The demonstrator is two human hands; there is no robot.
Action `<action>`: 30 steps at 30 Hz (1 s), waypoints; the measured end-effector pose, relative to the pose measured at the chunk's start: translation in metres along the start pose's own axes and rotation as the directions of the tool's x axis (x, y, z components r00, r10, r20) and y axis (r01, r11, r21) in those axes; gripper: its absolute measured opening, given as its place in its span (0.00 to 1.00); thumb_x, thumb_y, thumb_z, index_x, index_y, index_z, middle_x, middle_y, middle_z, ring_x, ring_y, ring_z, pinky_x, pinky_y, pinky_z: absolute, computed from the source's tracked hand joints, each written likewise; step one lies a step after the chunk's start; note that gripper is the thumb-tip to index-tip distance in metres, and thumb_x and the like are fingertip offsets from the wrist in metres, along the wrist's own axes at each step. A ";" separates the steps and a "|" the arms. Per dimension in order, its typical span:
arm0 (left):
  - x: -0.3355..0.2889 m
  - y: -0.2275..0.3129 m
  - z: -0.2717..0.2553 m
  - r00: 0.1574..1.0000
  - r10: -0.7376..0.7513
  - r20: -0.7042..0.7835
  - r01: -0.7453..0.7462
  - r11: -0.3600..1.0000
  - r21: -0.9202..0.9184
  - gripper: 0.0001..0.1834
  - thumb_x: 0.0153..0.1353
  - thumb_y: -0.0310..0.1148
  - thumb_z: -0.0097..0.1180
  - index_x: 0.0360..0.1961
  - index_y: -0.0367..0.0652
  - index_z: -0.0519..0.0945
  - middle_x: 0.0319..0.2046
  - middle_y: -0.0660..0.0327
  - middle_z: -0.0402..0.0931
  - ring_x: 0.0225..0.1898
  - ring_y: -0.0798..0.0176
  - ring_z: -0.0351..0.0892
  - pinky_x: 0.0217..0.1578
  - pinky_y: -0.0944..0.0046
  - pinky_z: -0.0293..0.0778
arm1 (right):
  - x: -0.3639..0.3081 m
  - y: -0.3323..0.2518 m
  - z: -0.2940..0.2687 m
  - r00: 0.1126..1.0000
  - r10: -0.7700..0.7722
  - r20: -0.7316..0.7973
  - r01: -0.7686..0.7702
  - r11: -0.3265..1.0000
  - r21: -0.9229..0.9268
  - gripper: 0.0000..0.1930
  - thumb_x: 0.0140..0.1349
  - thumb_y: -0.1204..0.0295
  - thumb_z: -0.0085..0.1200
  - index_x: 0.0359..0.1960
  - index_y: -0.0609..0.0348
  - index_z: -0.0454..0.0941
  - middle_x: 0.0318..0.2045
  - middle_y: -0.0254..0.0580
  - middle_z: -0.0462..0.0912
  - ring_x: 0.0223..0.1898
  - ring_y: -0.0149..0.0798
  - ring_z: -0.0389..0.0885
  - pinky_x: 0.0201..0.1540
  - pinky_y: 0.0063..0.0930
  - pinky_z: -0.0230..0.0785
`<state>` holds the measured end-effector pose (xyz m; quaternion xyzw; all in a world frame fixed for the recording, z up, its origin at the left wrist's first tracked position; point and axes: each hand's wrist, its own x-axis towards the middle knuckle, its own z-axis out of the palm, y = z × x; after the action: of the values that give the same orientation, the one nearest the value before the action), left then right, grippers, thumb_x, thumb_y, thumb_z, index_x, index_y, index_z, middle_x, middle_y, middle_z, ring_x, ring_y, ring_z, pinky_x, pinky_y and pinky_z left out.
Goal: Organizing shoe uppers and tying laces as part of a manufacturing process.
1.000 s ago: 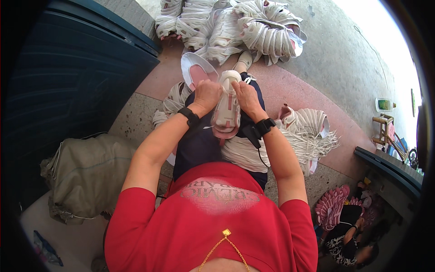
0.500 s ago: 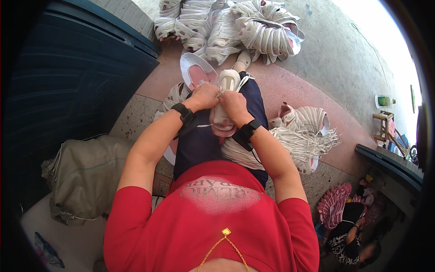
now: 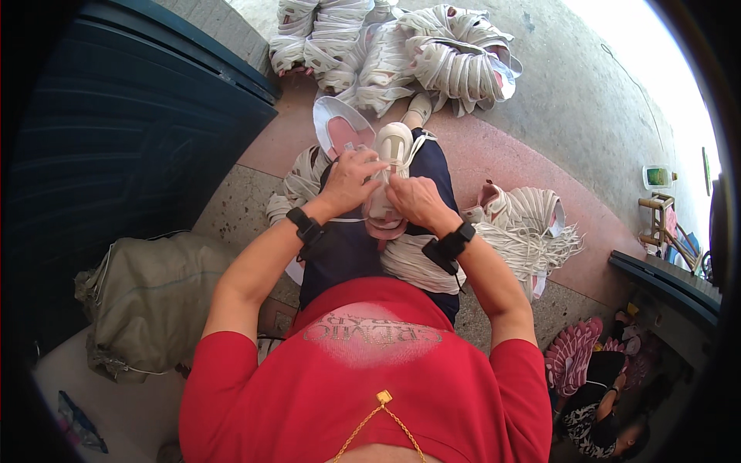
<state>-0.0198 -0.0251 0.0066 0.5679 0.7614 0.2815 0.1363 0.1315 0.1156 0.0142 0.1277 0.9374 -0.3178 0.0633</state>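
A white and beige shoe upper [image 3: 395, 142] with pink lining at its heel end lies lengthwise over my lap, toe pointing away. My left hand [image 3: 353, 179] is at its left side, fingers stretched across the lacing area and thumb apart from them. On the right side, my right hand [image 3: 422, 202] has its fingers bent in a pinch at the lacing, closed on a white shoelace [image 3: 417, 145] whose loose part loops out beside the toe. The exact grip point is partly hidden by the fingers. Another upper with a white rim and pink inside [image 3: 340, 130] lies just beyond my left hand.
Stacked white uppers [image 3: 455, 62] lie on the floor ahead. To my right are more uppers [image 3: 532, 208] and a bundle of white laces [image 3: 540, 245]. A dark blue door [image 3: 139, 116] and a grey-green sack [image 3: 158, 297] stand left. Another person [image 3: 598, 409] is at lower right.
Both hands have shifted a little toward me along the upper and drawn apart. My left fingers have stretched out; the right hand has turned and moved slightly right.
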 end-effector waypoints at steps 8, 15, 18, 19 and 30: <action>0.027 0.015 0.019 0.999 -0.028 0.024 0.031 0.992 -0.125 0.06 0.57 0.28 0.67 0.36 0.39 0.85 0.27 0.57 0.79 0.38 0.55 0.78 0.40 0.57 0.74 | -0.008 0.024 0.002 0.952 0.195 -0.237 0.015 0.740 0.672 0.17 0.75 0.61 0.45 0.43 0.65 0.77 0.32 0.54 0.80 0.36 0.48 0.81 0.38 0.35 0.72; 0.039 0.090 -0.024 0.925 -0.346 0.158 0.353 0.623 -0.698 0.10 0.65 0.30 0.64 0.42 0.34 0.85 0.33 0.62 0.84 0.33 0.73 0.79 0.35 0.73 0.75 | -0.013 0.035 -0.020 0.940 0.340 0.026 -0.041 0.035 0.999 0.17 0.74 0.64 0.50 0.52 0.66 0.80 0.35 0.30 0.79 0.36 0.25 0.75 0.41 0.18 0.68; 0.037 0.075 -0.025 0.857 -0.482 0.183 0.446 0.517 -0.731 0.11 0.68 0.31 0.62 0.43 0.33 0.84 0.35 0.65 0.84 0.35 0.78 0.78 0.38 0.75 0.74 | -0.007 0.019 -0.021 0.918 0.295 -0.265 0.137 0.391 0.910 0.16 0.72 0.65 0.54 0.50 0.66 0.83 0.37 0.31 0.81 0.37 0.26 0.76 0.43 0.19 0.68; 0.035 0.072 -0.022 0.842 -0.512 0.170 0.455 0.504 -0.734 0.11 0.68 0.31 0.62 0.43 0.32 0.84 0.35 0.65 0.84 0.35 0.77 0.78 0.37 0.75 0.74 | -0.008 0.015 -0.021 0.912 0.281 -0.299 0.157 0.432 0.888 0.15 0.72 0.66 0.55 0.50 0.66 0.83 0.38 0.31 0.82 0.39 0.26 0.77 0.45 0.19 0.68; 0.033 0.059 -0.018 0.895 -0.414 0.166 0.421 0.657 -0.625 0.12 0.68 0.33 0.60 0.43 0.34 0.84 0.34 0.67 0.82 0.36 0.77 0.77 0.38 0.73 0.73 | -0.015 0.001 -0.027 0.879 0.273 -0.391 0.153 0.616 0.773 0.13 0.72 0.68 0.56 0.48 0.66 0.84 0.44 0.35 0.85 0.45 0.27 0.79 0.53 0.22 0.69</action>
<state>0.0062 0.0126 0.0591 0.2967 0.7256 0.4848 0.3878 0.1453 0.1292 0.0379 0.2482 0.6831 -0.6512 -0.2182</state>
